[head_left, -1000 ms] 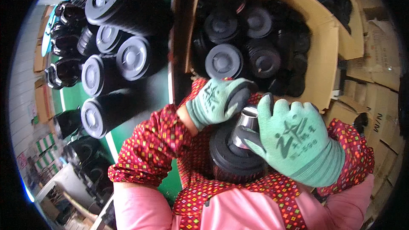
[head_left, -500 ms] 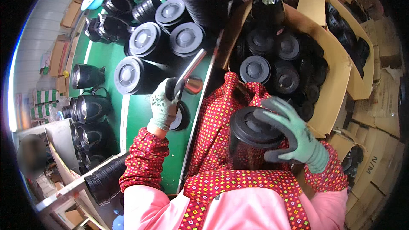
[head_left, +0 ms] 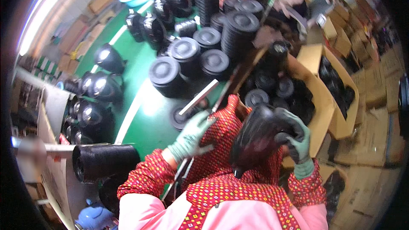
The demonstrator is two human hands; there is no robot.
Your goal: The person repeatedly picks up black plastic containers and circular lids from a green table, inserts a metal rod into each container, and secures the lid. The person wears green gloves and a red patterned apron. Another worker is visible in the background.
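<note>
Clock is the frame's, 12 at top. Biggest first: green surface [head_left: 149,128] spans 9 to 12, with a tall stack of dark discs [head_left: 239,36] near 12 and shiny rounded pots [head_left: 104,88] out at 9. Open carton [head_left: 323,111] at 2, dark round parts inside. Just off centre toward 4, in front of the patterned apron [head_left: 238,186], is the black vessel [head_left: 257,135], tilted, long axis roughly 7 to 1. To handle it well, I'd say: wrap the right fingers well round, thumb opposing, and support the low end at 7 with the left palm; a one-sided hold on a smooth body could let it twist. Turn it slowly, clear of the carton wall. Relative to right hand [head_left: 298,139]: vessel at 9, in contact, fingers curled round its upper end, so gripping it. Relative to left hand [head_left: 190,138]: vessel at 3, apart. Left is empty, fingers spread, by the surface's near edge. Smallest: flat dark disc [head_left: 175,119] at 11 from that hand, metal bar [head_left: 198,98] at 12; blurred, can't swear whether fingertips touch the bar.
</note>
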